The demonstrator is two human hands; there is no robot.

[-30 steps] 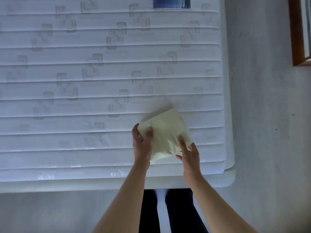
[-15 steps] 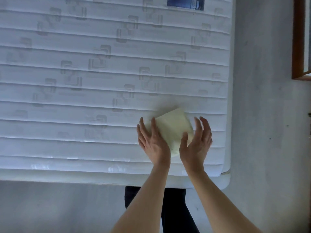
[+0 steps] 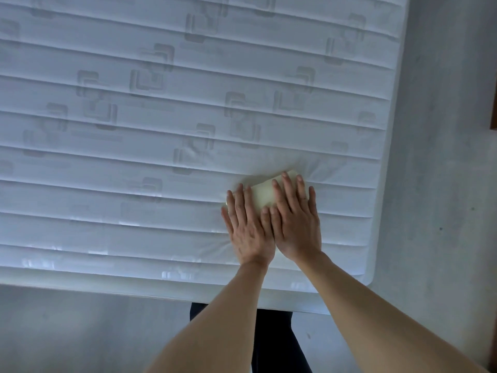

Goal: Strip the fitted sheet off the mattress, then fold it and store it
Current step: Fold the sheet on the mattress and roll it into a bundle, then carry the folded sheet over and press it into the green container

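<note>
Bare quilted mattress (image 3: 161, 130), no sheet left on it. Stripping judged done; folding near its end.

Folded fitted sheet (image 3: 262, 195): small pale yellow-green packet lying on the mattress top, near the right edge and toward the near right corner. Only a strip of it shows between and beyond the hands; the rest is covered.

Left hand (image 3: 248, 230): palm down, flat, fingers (image 3: 239, 205) straight and slightly spread, resting on the left part of the packet. Grips nothing, only presses.

Right hand (image 3: 295, 222): same posture, flat and open, fingers reaching to the packet's far edge. Thumb sides of the two hands touch. No pinch or grasp visible.

Mattress fabric puckers around the hands, so weight appears to be going down through the palms.

Step in hand, as judged: pressing the fold flat to push out air and set the creases.

Doing it well:
- Keep palms flat; press from the centre outward so trapped air leaves at the open edges.
- The elastic hem probably bulks one side; lean more there.
- Do not slide on the fabric, or the layers may shear and the packet skew.
- Check that corners line up before lifting.
- Lift from beneath with both hands, so the folds hold on the way to storage.

Storage place not in view.
</note>
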